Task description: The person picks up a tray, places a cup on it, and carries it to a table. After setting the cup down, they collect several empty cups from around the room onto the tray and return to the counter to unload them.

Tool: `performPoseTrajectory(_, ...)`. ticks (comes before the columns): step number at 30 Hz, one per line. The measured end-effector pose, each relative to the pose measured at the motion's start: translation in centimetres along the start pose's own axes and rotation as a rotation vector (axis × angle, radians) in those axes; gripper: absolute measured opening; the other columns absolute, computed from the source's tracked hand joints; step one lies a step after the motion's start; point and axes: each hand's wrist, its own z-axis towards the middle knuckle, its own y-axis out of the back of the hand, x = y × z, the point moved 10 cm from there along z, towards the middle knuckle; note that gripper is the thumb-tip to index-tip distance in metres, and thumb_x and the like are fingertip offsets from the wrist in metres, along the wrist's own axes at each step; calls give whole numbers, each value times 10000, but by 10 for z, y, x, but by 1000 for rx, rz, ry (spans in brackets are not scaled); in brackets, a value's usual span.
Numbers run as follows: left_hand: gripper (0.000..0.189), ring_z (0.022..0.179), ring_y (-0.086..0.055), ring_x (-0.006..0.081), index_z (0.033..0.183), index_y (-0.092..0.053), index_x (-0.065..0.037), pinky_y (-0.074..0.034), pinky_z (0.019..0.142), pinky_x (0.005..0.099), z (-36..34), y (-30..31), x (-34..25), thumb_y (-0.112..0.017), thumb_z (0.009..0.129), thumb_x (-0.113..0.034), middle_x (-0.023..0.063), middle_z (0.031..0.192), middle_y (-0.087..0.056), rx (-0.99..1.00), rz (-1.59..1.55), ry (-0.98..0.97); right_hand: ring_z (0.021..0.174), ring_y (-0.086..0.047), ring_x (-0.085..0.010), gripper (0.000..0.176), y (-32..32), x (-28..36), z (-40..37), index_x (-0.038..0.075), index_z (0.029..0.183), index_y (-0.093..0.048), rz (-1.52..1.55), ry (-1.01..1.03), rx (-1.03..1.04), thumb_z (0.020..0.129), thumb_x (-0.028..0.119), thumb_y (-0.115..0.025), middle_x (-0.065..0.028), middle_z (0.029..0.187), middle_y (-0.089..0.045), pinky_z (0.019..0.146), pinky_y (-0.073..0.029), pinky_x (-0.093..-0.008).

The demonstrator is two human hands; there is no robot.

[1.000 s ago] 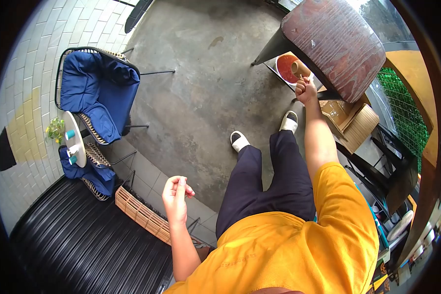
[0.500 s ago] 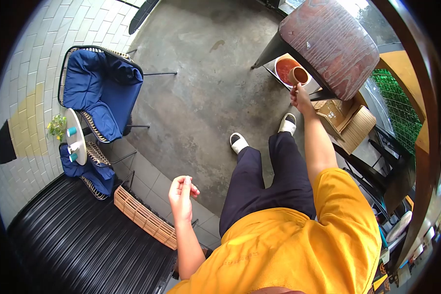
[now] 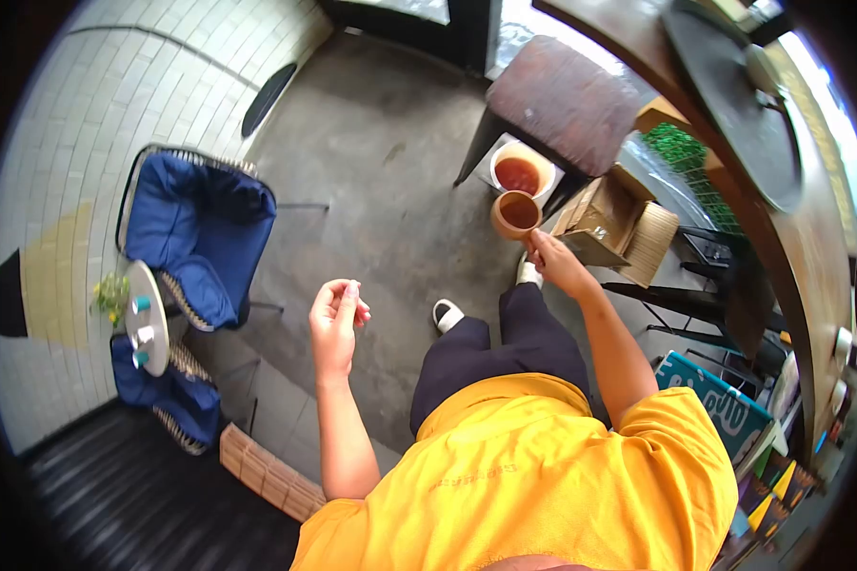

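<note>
My right hand grips the handle of a round brown dipper, held out in front of me. Reddish-brown liquid shows inside it. Just beyond the dipper, a white bucket stands on the floor beside a stool, with red-brown liquid in it. From this angle the dipper's rim slightly overlaps the bucket's near edge. My left hand is raised on the left, away from everything, fingers curled and thumb pressed against them. I see nothing in it.
A stool with a worn dark red seat and an open cardboard box stand ahead right. A wooden counter curves along the right. Blue-cushioned chairs and a small round table stand left. Grey floor lies ahead.
My right hand has brought the dipper back from over the bucket, closer to my body. The view has shifted, showing more of the counter. My left hand stays curled and raised.
</note>
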Motion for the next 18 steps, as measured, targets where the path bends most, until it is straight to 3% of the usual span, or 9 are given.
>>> performPoseTrajectory(5,184,706,-551,74,1026,-591,-51,-410,613,208,17,-94,-69,-563,930,-205,20,864,-631,326,98,-237,608,-314,-26,317,-23,117,-100,113,873,-491,-53,154,90,1007,359,-342,79,708,-357,524,-276,-172)
performPoseTrajectory(6,239,812,-561,83,1098,-579,-50,-411,672,208,13,-120,-81,-555,934,-223,39,1015,-624,438,101,-275,630,-310,-28,315,-20,131,-115,92,908,-508,-52,173,76,1008,348,-354,72,732,-361,543,-286,-172)
performPoseTrajectory(10,351,924,-539,93,1202,-538,-49,-409,744,221,-6,-216,-128,-533,946,-290,60,1130,-588,668,110,-442,691,-344,-33,322,5,176,-164,51,991,-536,-62,378,10,1007,330,-375,55,803,-413,612,-331,-173)
performPoseTrajectory(12,455,961,-497,86,1294,-475,-37,-396,814,217,-28,-263,-161,-520,952,-334,55,1166,-547,819,154,-747,700,-357,-35,327,22,200,-183,49,992,-539,-77,430,-46,1007,331,-375,52,810,-427,619,-339,-177)
performPoseTrajectory(15,543,1086,-457,114,1336,-425,-13,-373,905,253,-39,-314,-196,-491,954,-393,80,1255,-491,866,27,-777,705,-387,-53,350,58,241,-205,36,953,-537,-141,578,-146,1005,345,-381,33,795,-450,624,-357,-197)
performPoseTrajectory(18,586,1163,-443,157,1342,-404,13,-329,991,287,-46,-367,-247,-466,956,-423,99,1263,-492,834,41,-903,728,-475,-126,422,110,288,-212,9,889,-544,-318,630,-275,993,380,-372,-28,761,-518,688,-421,-278)
